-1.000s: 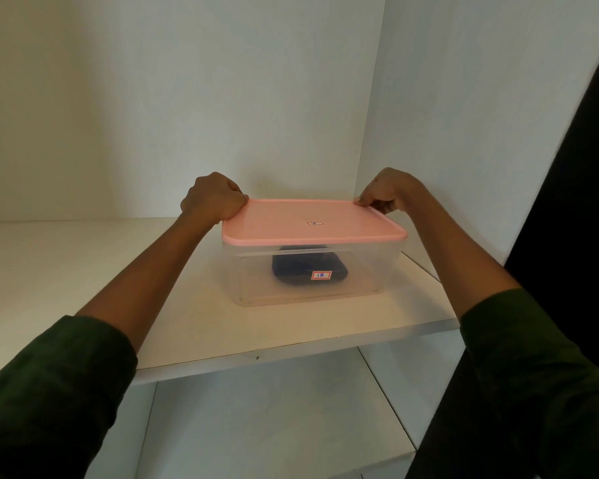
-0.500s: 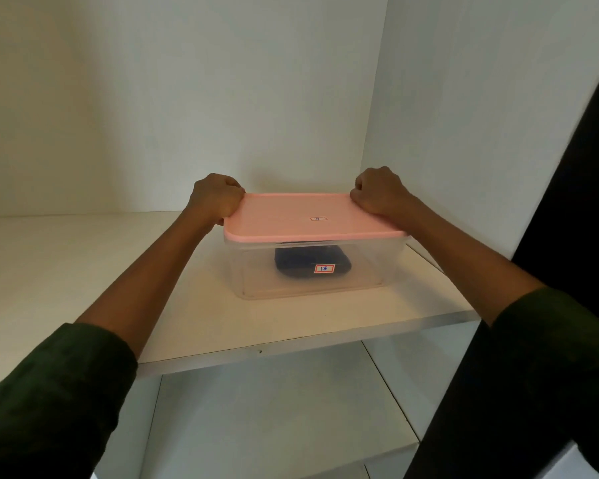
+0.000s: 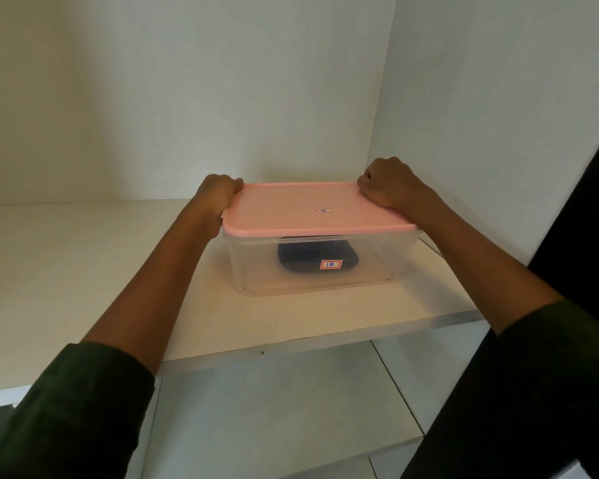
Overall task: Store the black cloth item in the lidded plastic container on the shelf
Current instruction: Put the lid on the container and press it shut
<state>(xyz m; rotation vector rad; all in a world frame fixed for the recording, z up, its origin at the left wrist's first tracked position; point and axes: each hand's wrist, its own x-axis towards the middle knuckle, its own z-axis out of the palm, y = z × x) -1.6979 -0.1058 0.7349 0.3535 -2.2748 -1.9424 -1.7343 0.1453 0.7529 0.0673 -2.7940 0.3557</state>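
Note:
A clear plastic container (image 3: 256, 267) stands on the white shelf (image 3: 83, 271), near the right wall. Its pink lid (image 3: 291, 212) lies flat on top. Through the clear front wall I see the black cloth item (image 3: 301, 259) folded on the bottom, behind a small label reading 18. My left hand (image 3: 218, 195) is curled over the lid's far left corner. My right hand (image 3: 388, 184) is a fist pressing on the lid's far right corner. Both hands touch the lid.
The shelf's front edge (image 3: 325, 344) runs below the container. A lower shelf (image 3: 274, 420) shows beneath it. The white side wall (image 3: 481, 133) stands close on the right, and a dark panel (image 3: 585, 219) fills the far right.
My right hand has moved from the lid's rear edge onto its far right corner and closed into a fist. The left hand stays on the left corner. The view has shifted slightly.

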